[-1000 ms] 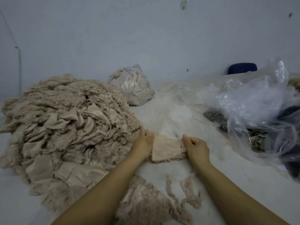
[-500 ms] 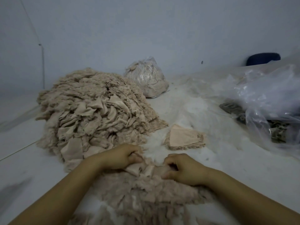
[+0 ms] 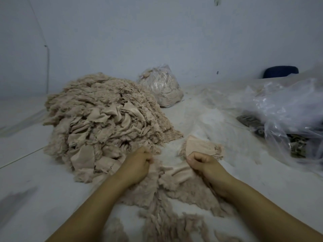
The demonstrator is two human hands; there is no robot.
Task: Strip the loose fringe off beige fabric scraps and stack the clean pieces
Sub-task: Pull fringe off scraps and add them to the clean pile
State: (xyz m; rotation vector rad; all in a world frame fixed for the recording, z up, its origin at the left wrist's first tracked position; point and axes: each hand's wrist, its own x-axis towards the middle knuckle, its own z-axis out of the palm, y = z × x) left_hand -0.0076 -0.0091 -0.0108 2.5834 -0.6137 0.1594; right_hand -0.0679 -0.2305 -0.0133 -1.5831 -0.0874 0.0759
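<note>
Both hands are down on the near-centre of the pale worktop [image 3: 26, 172], each fisted on the same beige scrap [image 3: 176, 172]. Left hand [image 3: 138, 165] has its fingers curled, pinching the scrap's left end. Right hand [image 3: 204, 163] is also curled tight, gripping the right end. The scrap is stretched between the two fists with diagonal tension wrinkles running across it; smooth weave in the middle, fuzzy frayed fringe along its lower edge. It sits on top of a loose heap of fringe [image 3: 167, 215] that spreads toward the near edge, shaggy and matted, same beige. Just beyond the right hand lies a small stack of clean pieces [image 3: 201, 145]: flat, smoother, slightly pinker, roughly triangular top face, with some fuzz showing round its rim. Left of centre is the big scrap pile [image 3: 104, 123], a tall mound with folded smooth patches on the near face and frayed texture over the top. At the far edge by the wall stands a tied clear bag [image 3: 160, 88] stuffed with beige material. Right edge: crumpled clear plastic sheeting [image 3: 288, 109] over dark fabric; contents are hard to make out.
</note>
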